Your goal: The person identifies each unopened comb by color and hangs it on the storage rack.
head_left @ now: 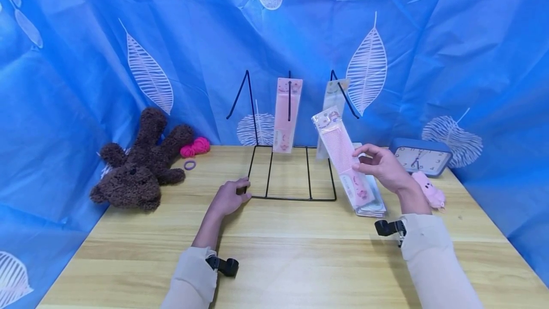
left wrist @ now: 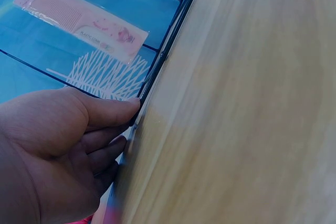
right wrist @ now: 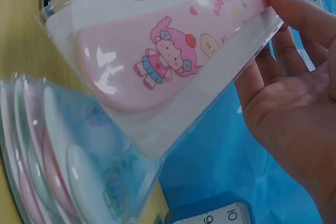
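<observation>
My right hand (head_left: pixel 381 166) pinches a packaged pink comb (head_left: pixel 340 149) by its edge, tilted above a stack of packaged combs (head_left: pixel 372 206). In the right wrist view the comb's handle (right wrist: pixel 152 61) shows a cartoon girl through clear wrap. My left hand (head_left: pixel 227 198) grips the front left corner of a black wire rack (head_left: pixel 291 199); thumb and fingers pinch its wire in the left wrist view. One packaged pink comb (head_left: pixel 286 118) hangs on the rack's middle hook, and a pale packaged comb (head_left: pixel 336 94) on the right hook. The left hook (head_left: pixel 238 95) is bare.
A brown teddy bear (head_left: pixel 137 170) lies at the left, beside a bright pink bundle (head_left: pixel 195 147) and a purple ring (head_left: pixel 189 165). At the right stand a blue clock (head_left: pixel 422 156) and a small pink toy (head_left: pixel 429 190). Blue cloth (head_left: pixel 300 27) hangs behind the wooden table (head_left: pixel 291 261).
</observation>
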A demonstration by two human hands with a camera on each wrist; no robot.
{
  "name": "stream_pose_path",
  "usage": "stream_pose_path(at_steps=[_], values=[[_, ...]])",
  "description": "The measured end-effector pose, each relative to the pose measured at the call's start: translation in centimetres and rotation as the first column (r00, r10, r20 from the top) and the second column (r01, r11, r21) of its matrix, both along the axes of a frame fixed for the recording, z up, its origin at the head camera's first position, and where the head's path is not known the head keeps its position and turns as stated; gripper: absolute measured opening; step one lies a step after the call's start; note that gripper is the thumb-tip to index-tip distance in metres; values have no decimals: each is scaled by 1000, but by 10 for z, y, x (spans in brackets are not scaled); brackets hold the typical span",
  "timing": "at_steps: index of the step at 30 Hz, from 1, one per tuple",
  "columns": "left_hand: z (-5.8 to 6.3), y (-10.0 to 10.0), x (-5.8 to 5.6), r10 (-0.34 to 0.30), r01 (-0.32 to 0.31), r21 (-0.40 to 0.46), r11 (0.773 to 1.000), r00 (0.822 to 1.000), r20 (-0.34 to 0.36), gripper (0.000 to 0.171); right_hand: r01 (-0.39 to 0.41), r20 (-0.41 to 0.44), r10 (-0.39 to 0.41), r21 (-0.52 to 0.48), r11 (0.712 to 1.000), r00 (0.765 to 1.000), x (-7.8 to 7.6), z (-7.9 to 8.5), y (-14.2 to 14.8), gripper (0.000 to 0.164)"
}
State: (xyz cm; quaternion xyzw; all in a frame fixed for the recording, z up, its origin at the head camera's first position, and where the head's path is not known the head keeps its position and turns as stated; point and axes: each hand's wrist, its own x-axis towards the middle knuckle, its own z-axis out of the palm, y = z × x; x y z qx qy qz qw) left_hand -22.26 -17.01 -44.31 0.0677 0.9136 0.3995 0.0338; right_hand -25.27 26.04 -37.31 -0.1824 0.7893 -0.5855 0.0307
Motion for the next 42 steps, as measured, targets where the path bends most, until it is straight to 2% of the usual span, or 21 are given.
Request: stream_pose_path(at_steps=[6, 15, 23, 30, 42], values=[[-1, -1, 0, 1, -1, 1, 1000, 1000, 3, 44, -47, -75, 47, 10, 999, 996, 6, 9, -8, 23], [-4, -1, -2, 3, -3, 10, 1000, 1000, 5, 45, -179, -151, 172, -33, 983, 973, 11, 24, -20, 18], [-4, -1, 1, -11, 12, 11, 1000, 999, -51, 43, -268, -194, 253, -56, 962, 948, 17, 37, -30, 19], [-7, -3, -1, -11, 11, 14, 1000, 1000, -23, 43, -287, -220, 272, -40, 957, 937, 20, 45, -38, 19], [-5, -3, -1, -9, 9, 23, 1000, 1000, -19, 45, -307, -215, 297, -12, 952, 930, 21, 51, -43, 23]])
